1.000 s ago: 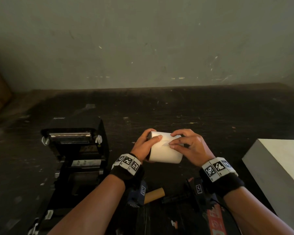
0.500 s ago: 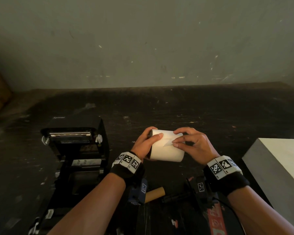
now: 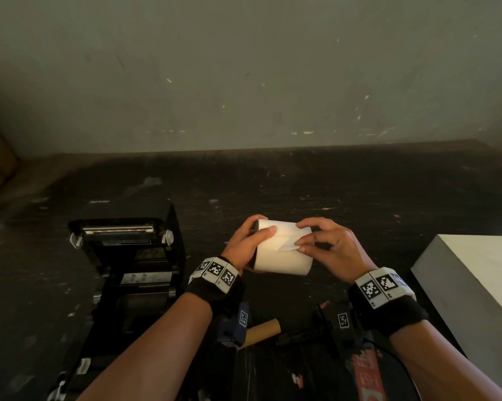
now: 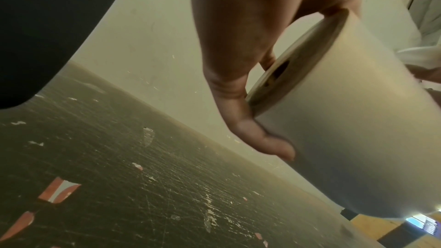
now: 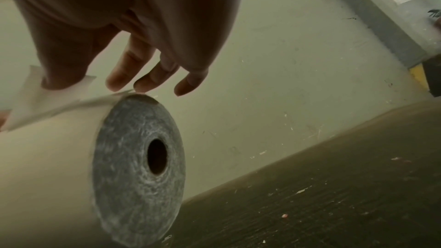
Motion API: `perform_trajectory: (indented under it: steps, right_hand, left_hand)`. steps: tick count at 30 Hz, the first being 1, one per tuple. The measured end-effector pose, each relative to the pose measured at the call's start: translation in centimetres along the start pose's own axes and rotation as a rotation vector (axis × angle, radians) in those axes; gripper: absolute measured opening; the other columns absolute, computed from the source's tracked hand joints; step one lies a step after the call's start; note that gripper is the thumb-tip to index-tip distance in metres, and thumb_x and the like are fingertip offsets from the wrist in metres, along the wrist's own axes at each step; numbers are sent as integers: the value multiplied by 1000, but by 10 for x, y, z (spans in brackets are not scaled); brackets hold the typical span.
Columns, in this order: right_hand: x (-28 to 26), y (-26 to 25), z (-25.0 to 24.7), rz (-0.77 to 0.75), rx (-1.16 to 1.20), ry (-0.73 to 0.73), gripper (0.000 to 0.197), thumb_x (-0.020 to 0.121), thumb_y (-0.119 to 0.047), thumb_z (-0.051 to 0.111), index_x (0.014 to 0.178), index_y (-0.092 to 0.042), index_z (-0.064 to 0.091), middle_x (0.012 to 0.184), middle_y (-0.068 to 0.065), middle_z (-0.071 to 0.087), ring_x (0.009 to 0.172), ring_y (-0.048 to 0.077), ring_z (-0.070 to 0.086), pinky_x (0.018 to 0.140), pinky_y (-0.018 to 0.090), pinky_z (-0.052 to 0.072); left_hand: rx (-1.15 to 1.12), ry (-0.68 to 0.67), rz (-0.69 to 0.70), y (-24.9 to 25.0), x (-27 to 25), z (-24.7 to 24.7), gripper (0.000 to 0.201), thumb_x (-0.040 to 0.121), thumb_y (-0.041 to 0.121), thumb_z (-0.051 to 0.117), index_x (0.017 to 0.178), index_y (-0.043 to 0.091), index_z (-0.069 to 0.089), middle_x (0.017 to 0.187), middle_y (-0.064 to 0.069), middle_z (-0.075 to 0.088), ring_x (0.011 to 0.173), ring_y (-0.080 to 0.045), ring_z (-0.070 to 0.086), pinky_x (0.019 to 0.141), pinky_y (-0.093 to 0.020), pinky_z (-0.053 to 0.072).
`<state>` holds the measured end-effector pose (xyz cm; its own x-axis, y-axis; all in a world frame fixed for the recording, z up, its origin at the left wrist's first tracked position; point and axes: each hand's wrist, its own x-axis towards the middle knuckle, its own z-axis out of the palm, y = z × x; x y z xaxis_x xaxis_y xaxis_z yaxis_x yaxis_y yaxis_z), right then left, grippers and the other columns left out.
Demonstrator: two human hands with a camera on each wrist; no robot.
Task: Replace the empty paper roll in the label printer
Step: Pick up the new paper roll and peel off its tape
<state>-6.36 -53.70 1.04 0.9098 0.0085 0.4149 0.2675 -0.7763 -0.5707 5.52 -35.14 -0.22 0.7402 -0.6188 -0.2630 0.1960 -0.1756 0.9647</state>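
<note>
A full white paper roll hangs above the dark table, gripped at its left end by my left hand, thumb on top. The right hand pinches the roll's loose paper end and lifts it off the surface. In the right wrist view the paper end peels away beside the roll's grey end face. The left wrist view shows the roll against my thumb. The black label printer stands at the left with its lid open. An empty brown cardboard core lies near my wrists.
A white box sits at the right edge of the table. A black spindle lies beside the cardboard core. A grey wall rises behind the table. Red printed tape is stuck near the front edge.
The right hand has peeled the loose paper end further off the roll. Both hands and the roll have stayed in about the same place.
</note>
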Motion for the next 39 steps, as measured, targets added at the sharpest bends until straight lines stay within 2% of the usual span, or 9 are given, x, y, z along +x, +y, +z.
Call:
perform_trajectory:
  steps: [10,15,17,21,23,26,30,36,39]
  right_hand:
    - [-4,-1,-6,29,17,6,16,81,-15,69,93,-25,73,121,-13,56,115,-2,51,93,10,42]
    - [-5,2,-13,172,167,49,18,82,-16,67,93,-30,72,122,-18,55,113,2,55,92,24,46]
    - [-5,2,-14,217,192,82,19,83,-17,67,91,-34,70,119,-16,58,107,2,58,88,24,50]
    - [-8,7,-11,351,250,166,16,85,-15,66,94,-27,69,102,-5,66,89,4,64,73,18,54]
    - [-9,18,-8,460,170,101,16,86,-19,64,100,-25,69,100,-6,68,89,4,64,72,16,49]
    - [-8,40,-3,610,28,-86,20,88,-20,63,107,-23,67,106,-5,66,92,2,59,74,15,44]
    - [-13,75,8,792,-184,-335,24,87,-18,64,111,-20,67,118,2,64,108,15,58,94,29,47]
    - [-24,114,33,970,-290,-491,20,83,-18,68,103,-19,70,116,4,66,107,18,61,92,28,50]
    - [-22,122,43,1007,-333,-546,29,82,-23,69,109,-13,68,116,8,65,107,21,62,94,32,51]
  left_hand:
    - [-49,13,-33,-2,2,-6,26,85,43,61,109,41,54,124,-5,49,107,-31,55,70,-48,57]
    - [-105,45,-58,-7,4,-16,25,84,44,62,108,39,56,123,-6,51,108,-32,56,77,-55,55]
    - [-120,62,-74,-10,4,-21,24,84,44,63,106,39,56,123,-6,53,107,-33,56,78,-55,55]
    - [-131,87,-92,-17,3,-26,24,83,46,62,106,40,56,123,-6,54,108,-34,57,77,-54,55]
    - [-137,95,-105,-22,4,-30,24,83,47,62,105,41,56,124,-7,54,108,-35,57,75,-53,55]
    - [-142,111,-127,-30,6,-34,26,81,48,64,105,40,57,125,-10,53,108,-37,56,71,-52,56]
    - [-132,151,-165,-40,7,-39,25,82,48,63,105,41,56,125,-8,51,109,-37,54,81,-58,53]
    - [-118,181,-212,-51,10,-40,29,82,46,63,109,38,56,123,-7,52,108,-36,53,81,-57,53]
    - [-104,188,-230,-54,13,-39,26,81,47,64,106,40,57,124,-7,52,109,-36,54,79,-56,54]
